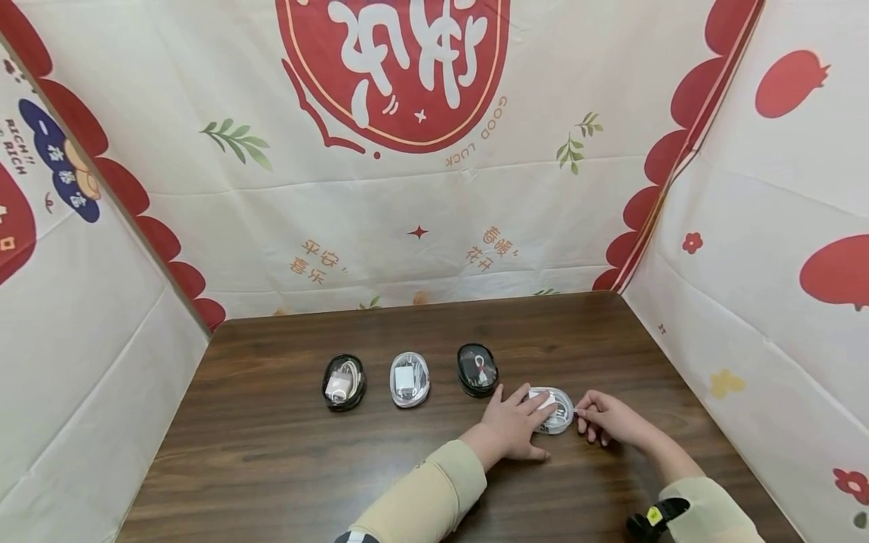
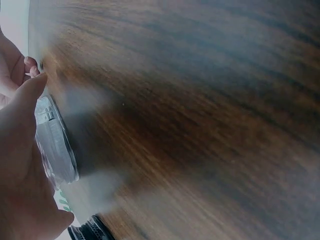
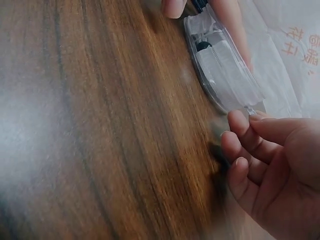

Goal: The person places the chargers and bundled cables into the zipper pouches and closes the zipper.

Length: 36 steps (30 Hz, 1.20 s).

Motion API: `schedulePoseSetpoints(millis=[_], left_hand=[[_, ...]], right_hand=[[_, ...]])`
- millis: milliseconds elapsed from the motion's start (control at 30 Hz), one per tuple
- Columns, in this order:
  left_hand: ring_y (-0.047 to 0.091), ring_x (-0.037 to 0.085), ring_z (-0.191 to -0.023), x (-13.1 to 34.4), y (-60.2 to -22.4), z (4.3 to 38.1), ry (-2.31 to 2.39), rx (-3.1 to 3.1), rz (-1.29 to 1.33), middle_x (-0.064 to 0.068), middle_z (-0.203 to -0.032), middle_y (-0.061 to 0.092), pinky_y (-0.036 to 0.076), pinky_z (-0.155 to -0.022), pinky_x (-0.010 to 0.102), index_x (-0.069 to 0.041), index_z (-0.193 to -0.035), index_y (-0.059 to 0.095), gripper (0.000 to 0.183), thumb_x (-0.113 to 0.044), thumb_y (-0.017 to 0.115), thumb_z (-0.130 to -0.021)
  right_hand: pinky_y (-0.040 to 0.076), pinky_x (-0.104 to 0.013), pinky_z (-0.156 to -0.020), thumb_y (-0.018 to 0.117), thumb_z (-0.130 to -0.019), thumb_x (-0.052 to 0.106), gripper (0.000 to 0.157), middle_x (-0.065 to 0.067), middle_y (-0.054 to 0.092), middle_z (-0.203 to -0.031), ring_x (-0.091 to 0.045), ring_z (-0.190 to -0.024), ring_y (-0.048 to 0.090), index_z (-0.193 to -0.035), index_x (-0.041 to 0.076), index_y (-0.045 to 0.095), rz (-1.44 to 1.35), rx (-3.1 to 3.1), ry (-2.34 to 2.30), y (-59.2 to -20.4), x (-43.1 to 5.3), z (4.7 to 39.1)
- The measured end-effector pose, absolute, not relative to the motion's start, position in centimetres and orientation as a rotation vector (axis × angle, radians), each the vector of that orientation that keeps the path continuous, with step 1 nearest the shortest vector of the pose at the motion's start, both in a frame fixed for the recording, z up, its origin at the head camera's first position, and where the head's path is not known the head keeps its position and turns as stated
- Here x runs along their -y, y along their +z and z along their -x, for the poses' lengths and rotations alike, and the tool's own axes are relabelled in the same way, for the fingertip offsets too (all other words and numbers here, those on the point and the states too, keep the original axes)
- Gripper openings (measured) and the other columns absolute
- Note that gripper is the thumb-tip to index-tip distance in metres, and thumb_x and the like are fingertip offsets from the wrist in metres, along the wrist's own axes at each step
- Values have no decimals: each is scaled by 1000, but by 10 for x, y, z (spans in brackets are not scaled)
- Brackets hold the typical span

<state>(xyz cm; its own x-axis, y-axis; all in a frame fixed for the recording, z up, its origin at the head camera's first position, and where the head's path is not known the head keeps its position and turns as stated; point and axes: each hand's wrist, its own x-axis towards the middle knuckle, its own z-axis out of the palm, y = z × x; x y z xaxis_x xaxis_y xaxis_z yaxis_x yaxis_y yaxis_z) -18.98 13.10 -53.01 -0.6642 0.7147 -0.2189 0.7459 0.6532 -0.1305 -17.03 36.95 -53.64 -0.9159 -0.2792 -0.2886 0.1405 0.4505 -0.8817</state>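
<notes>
A clear oval zip case point(image 1: 560, 416) with a white edge lies on the right part of the table, a white block and a coiled white cable inside it. My left hand point(image 1: 514, 426) rests on its left side, fingers spread and straight. At the case's right end, the thumb and index finger of my right hand point(image 1: 609, 420) pinch the small zipper pull point(image 3: 251, 111). The right wrist view shows the zipper along the white side wall of the case point(image 3: 222, 67). In the left wrist view the case point(image 2: 56, 145) appears beyond my left thumb.
Three similar cases stand in a row to the left: a black one point(image 1: 478, 369) near my left hand, a white one point(image 1: 409, 378), and another black one point(image 1: 344, 382). Printed cloth walls point(image 1: 407, 256) border the brown wooden table point(image 1: 285, 467) at the back and sides.
</notes>
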Motion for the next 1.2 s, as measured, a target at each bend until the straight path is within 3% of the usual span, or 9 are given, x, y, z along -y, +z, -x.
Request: schedulePoseSetpoints(millis=[367, 667, 1200], left_hand=[[3, 8, -147, -134, -539, 191, -326, -2746, -1184, -25, -158, -1, 17, -114, 46, -49, -153, 4, 84, -83, 35, -83], [8, 11, -147, -131, -529, 186, -314, -2757, -1197, -24, -159, 5, 20, -114, 47, -47, -154, 6, 84, -82, 36, -83], [16, 13, -146, -127, -528, 188, -269, -2790, -1203, -21, -158, 15, 25, -112, 46, -44, -154, 13, 82, -81, 34, -85]], right_hand=[[46, -26, -45, 47, -103, 11, 18, -13, 63, -79, -18, -60, 59, -102, -7, 48, 170, -2298, -1426, -536, -365, 155], [43, -24, -42, 49, -102, 9, 17, -13, 63, -78, -18, -59, 59, -101, -8, 48, 228, -2300, -1435, -537, -361, 151], [43, -27, -44, 51, -100, 8, 14, -9, 63, -76, -18, -61, 58, -102, -6, 51, 69, -2515, -1442, -541, -355, 156]])
